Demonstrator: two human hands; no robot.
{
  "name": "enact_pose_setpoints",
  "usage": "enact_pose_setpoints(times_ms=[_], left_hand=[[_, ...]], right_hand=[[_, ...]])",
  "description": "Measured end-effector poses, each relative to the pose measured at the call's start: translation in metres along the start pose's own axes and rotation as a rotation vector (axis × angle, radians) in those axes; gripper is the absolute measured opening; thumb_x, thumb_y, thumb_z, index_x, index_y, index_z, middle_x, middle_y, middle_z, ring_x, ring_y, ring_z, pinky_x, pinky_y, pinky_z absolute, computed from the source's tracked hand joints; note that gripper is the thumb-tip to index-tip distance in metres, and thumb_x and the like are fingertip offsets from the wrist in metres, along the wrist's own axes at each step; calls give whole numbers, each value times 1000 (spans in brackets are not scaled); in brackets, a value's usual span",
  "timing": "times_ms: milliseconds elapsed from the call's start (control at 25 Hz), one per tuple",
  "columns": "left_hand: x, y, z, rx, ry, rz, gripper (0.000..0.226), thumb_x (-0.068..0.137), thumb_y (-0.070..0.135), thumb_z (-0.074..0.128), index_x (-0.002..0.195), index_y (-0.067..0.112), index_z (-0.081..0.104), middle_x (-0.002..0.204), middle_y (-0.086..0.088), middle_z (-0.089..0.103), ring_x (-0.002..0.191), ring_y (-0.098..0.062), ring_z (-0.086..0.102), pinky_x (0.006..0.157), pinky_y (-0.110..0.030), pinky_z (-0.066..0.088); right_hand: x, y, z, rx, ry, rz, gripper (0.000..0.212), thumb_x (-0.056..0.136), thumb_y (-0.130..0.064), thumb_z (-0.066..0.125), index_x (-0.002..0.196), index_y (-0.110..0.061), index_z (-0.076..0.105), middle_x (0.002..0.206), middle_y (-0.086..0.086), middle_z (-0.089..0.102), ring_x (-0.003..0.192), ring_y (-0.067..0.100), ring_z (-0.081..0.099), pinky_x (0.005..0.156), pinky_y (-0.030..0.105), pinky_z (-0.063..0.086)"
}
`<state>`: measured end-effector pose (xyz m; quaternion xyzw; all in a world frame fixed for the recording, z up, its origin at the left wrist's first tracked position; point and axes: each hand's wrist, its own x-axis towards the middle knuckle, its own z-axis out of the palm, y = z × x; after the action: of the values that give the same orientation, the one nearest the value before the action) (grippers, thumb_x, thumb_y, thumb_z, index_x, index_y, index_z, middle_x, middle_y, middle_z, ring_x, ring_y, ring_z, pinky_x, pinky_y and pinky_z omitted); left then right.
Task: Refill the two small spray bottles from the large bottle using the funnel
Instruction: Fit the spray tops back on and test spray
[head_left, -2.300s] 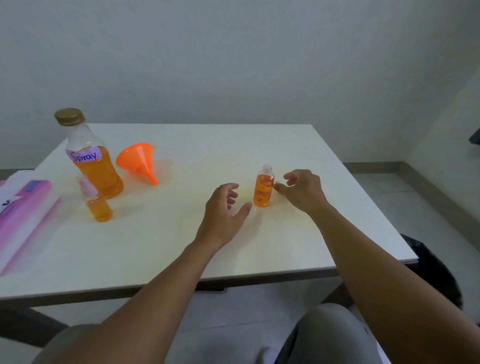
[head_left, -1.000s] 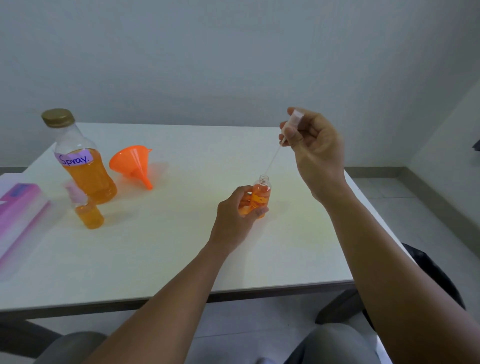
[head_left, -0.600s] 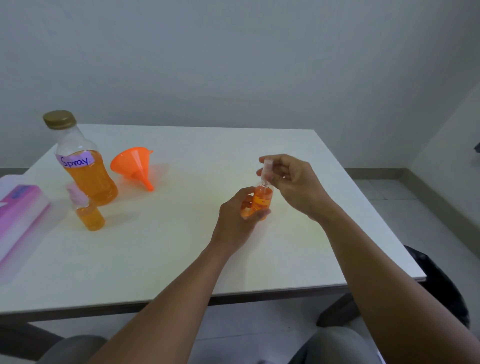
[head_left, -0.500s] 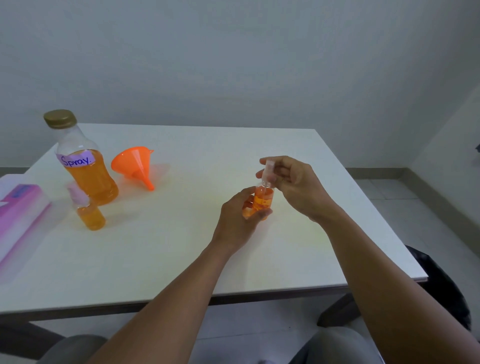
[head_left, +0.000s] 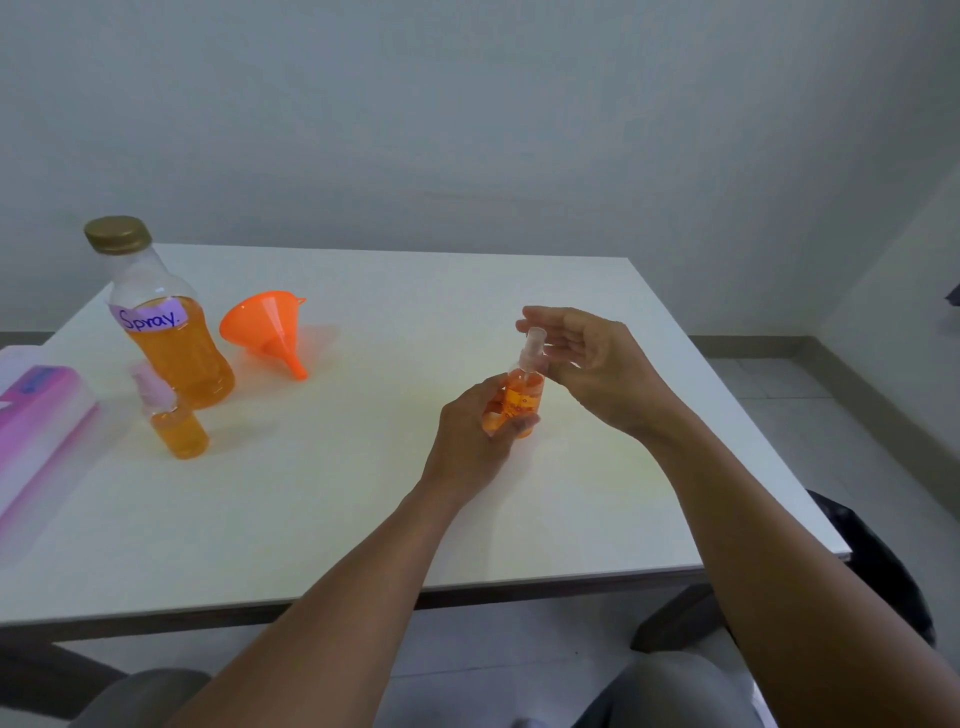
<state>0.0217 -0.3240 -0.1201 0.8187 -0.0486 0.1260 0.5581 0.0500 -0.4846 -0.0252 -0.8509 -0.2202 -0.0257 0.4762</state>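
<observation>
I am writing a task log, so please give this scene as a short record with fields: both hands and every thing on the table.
left hand: grips small clear spray bottle of orange liquid, upright
right hand: at that bottle's clear spray head, fingers behind it; grip unclear
large clear bottle: gold cap on, label "Spray", orange liquid, far left of white table
orange plastic funnel: on its side, right of large bottle
second small spray bottle: head on, before large bottle
pink package: table's left edge

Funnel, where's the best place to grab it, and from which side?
Probably pinch the funnel by the upper edge of its wide rim, fingers coming from above and the right. It lies on its side, mouth turned left toward the large bottle standing close by, so the left looks cramped and the thin spout gives little hold.
</observation>
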Motion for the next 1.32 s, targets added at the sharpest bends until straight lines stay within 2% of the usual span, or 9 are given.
enact_pose_setpoints(times_ms=[160,240,400,560,680,760,960,1120,1320], left_hand=[[-1,2,0,-18,-5,-25,40,84,29,75,122,27,64,102,13,68,90,1,62,74,-4,43],[-2,4,-1,-12,0,-35,40,84,29,74,122,30,63,101,14,67,90,4,61,73,-2,42],[-1,3,-1,1,16,-25,38,83,30,75,119,28,65,97,17,67,88,7,61,74,-3,42],[-1,1,0,1,21,-38,34,82,31,75,115,29,67,97,14,69,89,4,62,74,-6,44],[-1,1,0,-2,27,-34,37,82,33,75,117,28,65,100,15,69,89,2,63,78,-7,46],[-2,2,-1,6,22,-33,36,83,33,75,115,27,62,97,15,68,87,4,62,74,-6,45],[-2,1,-1,-29,28,-90,40,79,38,78,110,27,55,96,10,71,84,-5,68,75,-21,55],[-3,5,1,24,82,-83,44,76,41,80,112,29,56,93,13,70,82,-5,68,71,-13,52],[-17,10,0,17,170,-86,41,77,38,79,112,28,60,88,13,71,81,-7,68,74,-21,54]], right_hand=[[0,0,2,-185,136,58,56,74,-38,87,124,-28,66,95,-13,71,94,4,67,87,24,55],[-1,-1,0,-267,112,56,65,72,-47,86,130,-31,60,102,-17,67,100,3,63,86,20,52],[-1,-5,5,-143,77,-13,48,89,-23,76,134,-25,60,109,-17,71,107,-1,65,97,27,54],[0,-7,6,-269,153,63,63,71,-50,85,126,-32,62,97,-16,68,96,3,63,84,20,52],[0,-6,7,-151,76,-10,52,86,-22,78,135,-24,59,116,-17,68,108,2,64,95,24,55],[-2,-7,10,-52,78,-29,43,90,-5,72,130,-19,63,111,-11,73,105,4,68,95,24,55],[0,-13,23,-95,163,-5,33,85,3,67,109,-20,67,91,-5,73,88,7,69,80,20,57],[1,-17,27,-137,152,40,47,79,12,62,114,-19,62,88,-2,70,87,7,67,76,19,56],[-6,-23,43,-116,212,41,45,83,3,66,120,-21,60,89,-6,70,90,7,64,82,24,55]])
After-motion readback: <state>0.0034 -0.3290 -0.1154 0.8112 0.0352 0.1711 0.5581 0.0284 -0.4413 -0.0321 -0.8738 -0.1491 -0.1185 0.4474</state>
